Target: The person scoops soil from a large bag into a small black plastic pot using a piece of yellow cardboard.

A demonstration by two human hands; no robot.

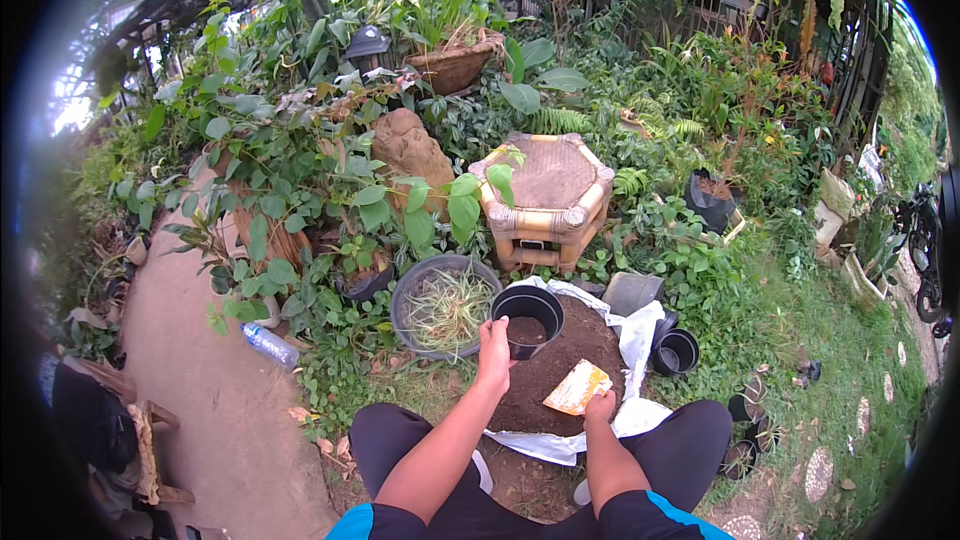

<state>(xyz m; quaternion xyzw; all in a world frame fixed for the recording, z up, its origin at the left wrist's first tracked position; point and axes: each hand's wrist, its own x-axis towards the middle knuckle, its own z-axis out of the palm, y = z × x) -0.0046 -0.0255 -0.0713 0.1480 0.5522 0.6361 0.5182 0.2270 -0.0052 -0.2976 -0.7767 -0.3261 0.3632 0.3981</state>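
Observation:
My left hand (494, 355) grips the near left side of a black plastic plant pot (551, 313), tilted so that its inside shows some dark soil at the bottom. In my right hand (600, 406) is a flat, yellow-and-white scoop-like piece (577, 388), its surface worn or smeared; its exact kind is unclear. Both hands are above a heap of dark soil (525, 397) lying on an opened white sack (643, 330) between my knees. Left of the pot, a round grey basin (406, 292) contains a bundle of thin, grassy plants (450, 311).
A hexagonal bamboo stool (551, 172) stands beyond the soil. Empty black pots (676, 352) lie to the right of the sack, and small potted plants (741, 457) sit by my right knee. A plastic bottle (270, 346) rests beside the concrete path (217, 405).

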